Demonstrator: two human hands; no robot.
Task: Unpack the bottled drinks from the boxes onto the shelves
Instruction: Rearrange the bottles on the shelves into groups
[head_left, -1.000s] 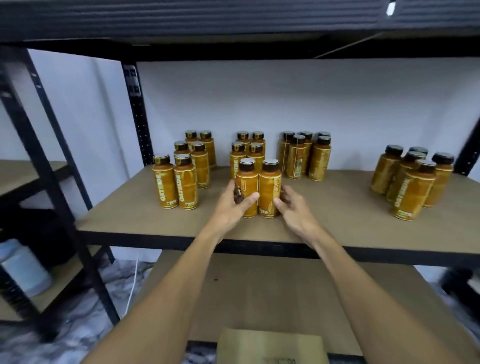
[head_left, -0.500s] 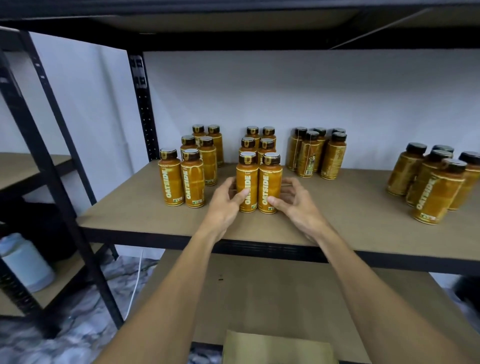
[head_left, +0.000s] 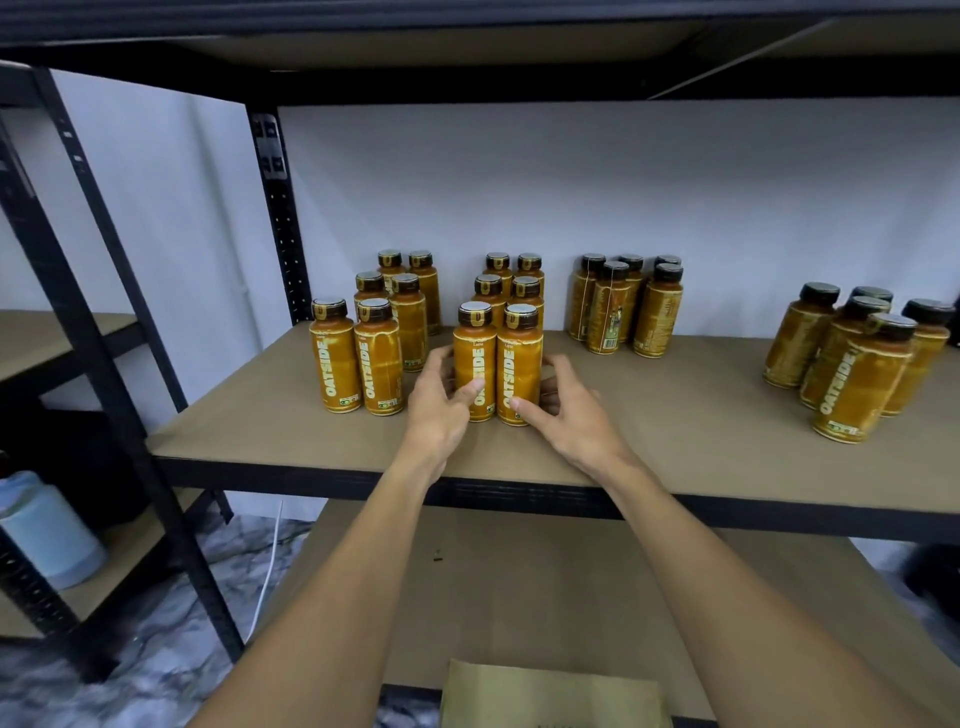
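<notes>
On the shelf (head_left: 696, 436), near its front edge: left hand (head_left: 439, 410) curled round left bottle (head_left: 475, 353), right hand (head_left: 576, 421) round right bottle (head_left: 519, 364), bottles touching. Likely full, heavy, stiff, slick-labelled; best gripped mid-body, not by caps.

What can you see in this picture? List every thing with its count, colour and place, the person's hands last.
bottles: four clusters, amber with dark caps, standing on the shelf.
front pair: two, amber, front of the middle cluster.
shelf: one tan board, black frame, across the middle.
box: one, brown cardboard, bottom edge.
container: one, pale blue, lower left.
cable: one, white, on the floor.
left hand: curled round the front pair's left bottle.
right hand: curled round its right bottle.
</notes>
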